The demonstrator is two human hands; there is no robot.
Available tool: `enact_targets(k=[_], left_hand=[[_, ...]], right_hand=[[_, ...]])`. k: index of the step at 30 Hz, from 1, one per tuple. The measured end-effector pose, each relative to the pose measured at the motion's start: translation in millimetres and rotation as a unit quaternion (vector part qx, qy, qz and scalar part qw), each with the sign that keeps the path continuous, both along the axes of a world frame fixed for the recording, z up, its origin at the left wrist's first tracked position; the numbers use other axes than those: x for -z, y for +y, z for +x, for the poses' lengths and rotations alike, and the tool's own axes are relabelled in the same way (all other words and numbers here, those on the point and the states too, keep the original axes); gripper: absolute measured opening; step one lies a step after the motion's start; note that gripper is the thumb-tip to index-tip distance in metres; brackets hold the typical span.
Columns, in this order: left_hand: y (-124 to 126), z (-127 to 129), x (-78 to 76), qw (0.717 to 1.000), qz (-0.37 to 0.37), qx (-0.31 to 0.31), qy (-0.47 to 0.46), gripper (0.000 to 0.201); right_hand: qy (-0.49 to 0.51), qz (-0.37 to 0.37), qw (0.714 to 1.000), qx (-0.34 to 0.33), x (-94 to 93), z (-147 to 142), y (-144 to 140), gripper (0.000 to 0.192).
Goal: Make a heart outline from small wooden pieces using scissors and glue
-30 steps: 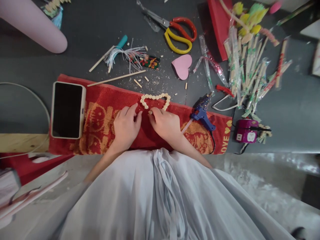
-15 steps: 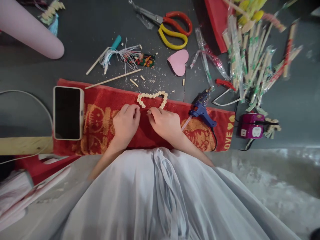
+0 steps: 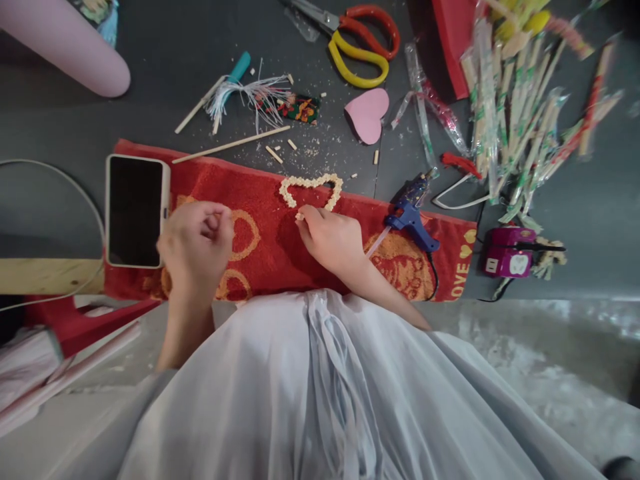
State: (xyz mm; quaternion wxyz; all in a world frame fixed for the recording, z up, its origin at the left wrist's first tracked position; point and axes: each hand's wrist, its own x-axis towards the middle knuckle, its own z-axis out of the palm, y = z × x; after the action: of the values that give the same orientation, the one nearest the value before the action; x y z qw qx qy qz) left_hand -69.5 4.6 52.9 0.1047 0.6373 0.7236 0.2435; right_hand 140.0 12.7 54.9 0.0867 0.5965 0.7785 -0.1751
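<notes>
Head view: heart outline (image 3: 311, 189) of pale little chips lies at the far edge of the red towel (image 3: 260, 247), about midway along it, its lower point not closed
Right hand (image 3: 330, 240): fingertips bunched at the heart's lower tip, pinching a small pale chip against it
Left hand (image 3: 196, 248): over the towel just beside the phone (image 3: 135, 210), fingers curled into a loose fist; whether anything sits inside, I cannot tell
Risk one: heart has only one hand on it now, so a push from the right fingertips could slide or twist the outline on the soft towel and break a joint
Risk two: the chip is tiny, a slack pinch could drop it into the towel pile or among the crumbs on the dark worktop (image 3: 170, 60)
Risk three: glue gun (image 3: 411, 212) rests on the towel's right part, just beside the right wrist; a careless sweep could knock it or meet its nozzle
Change: half a second ago both hands met at the heart's base; the left has since pulled away toward the phone, while the right stays put
Around: scissors (image 3: 357, 43) and pink heart (image 3: 369, 115) lie beyond, toward the far edge
</notes>
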Motion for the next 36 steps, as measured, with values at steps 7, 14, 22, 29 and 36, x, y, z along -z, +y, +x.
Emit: enact_targets(k=[7,14,22,29,36], left_hand=[[3,-12,-0.4,1.000,0.008,-0.009,-0.017,0.007],[-2,-2,-1.8,0.990,-0.109,0.087,-0.011,0.037],[-4,7,-2.3,0.982,-0.147,0.120,0.016,0.036],[-5,18,4.8,0.982,-0.132,0.136,-0.011,0.032],[-7,33,15.5,0.976,-0.130,0.166,-0.049,0.025]], right_hand=[[-0.001,-0.004,1.000,0.012,1.9,-1,-4,0.038],[-0.021,-0.007,0.998,0.050,-3.2,-3,-2,0.038],[-0.013,-0.025,0.999,0.041,-4.4,-6,2,0.032],[0.009,0.003,0.999,0.052,-0.7,-7,5,0.031],[0.009,-0.011,0.998,0.068,-2.7,-6,4,0.032]])
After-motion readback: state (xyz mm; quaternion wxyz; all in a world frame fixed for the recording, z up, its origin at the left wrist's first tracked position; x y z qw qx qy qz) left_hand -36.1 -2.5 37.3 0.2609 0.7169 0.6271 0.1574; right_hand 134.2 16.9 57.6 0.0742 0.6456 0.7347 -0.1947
